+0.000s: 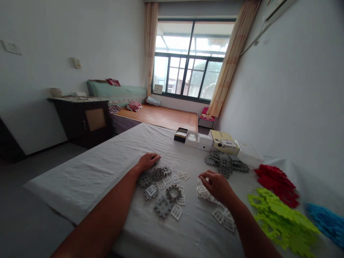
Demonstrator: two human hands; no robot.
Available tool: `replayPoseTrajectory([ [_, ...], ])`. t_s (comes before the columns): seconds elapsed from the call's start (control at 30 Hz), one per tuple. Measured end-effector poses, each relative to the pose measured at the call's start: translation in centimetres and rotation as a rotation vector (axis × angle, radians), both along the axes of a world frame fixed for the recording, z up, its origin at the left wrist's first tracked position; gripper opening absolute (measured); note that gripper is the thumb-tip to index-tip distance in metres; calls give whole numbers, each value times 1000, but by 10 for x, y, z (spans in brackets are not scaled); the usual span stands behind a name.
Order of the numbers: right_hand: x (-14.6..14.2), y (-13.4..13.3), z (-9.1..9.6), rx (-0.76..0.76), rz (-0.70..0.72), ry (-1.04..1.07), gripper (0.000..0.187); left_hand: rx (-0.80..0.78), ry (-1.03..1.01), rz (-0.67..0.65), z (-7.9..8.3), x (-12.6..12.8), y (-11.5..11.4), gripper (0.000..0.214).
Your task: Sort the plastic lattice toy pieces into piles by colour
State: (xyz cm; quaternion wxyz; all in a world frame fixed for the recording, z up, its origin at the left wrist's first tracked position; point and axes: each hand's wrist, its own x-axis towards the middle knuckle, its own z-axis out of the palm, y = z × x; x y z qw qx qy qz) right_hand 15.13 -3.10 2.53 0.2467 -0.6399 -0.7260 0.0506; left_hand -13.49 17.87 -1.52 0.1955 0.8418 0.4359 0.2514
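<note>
My left hand [148,161] lies on the white cloth with its fingers stretched to the right, holding nothing visible. Close beside it is a pile of grey interlocking plastic building tiles [145,179], with white lattice toy windows among them. One white window sits in a grey tile [151,190]. My right hand [216,182] is over a second group of white toy windows [221,213]. Its fingers are curled down with the tips at the pile's edge; whether they pinch a window is hidden. A loose white window [176,212] lies between my arms.
Grey tiles [227,163] are heaped beyond my right hand, with red [276,182], lime-green [285,218] and blue tiles [326,218] along the right. Small boxes [204,142] and a yellow box [224,141] line the table's back edge. A bed [161,115] stands beyond.
</note>
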Motion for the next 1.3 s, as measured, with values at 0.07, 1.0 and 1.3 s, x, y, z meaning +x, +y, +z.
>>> replayPoseTrajectory([
  [0.07,-11,2,-5,35,55,43,31,-1,0,0,0,0,0,43],
  [1.0,-51,5,-18,-56,313,67,19,7,19,0,3,1,-2,44],
  [1.3,-53,2,-16,-63,288,-3,16,38,19,-8,-1,0,1,44],
])
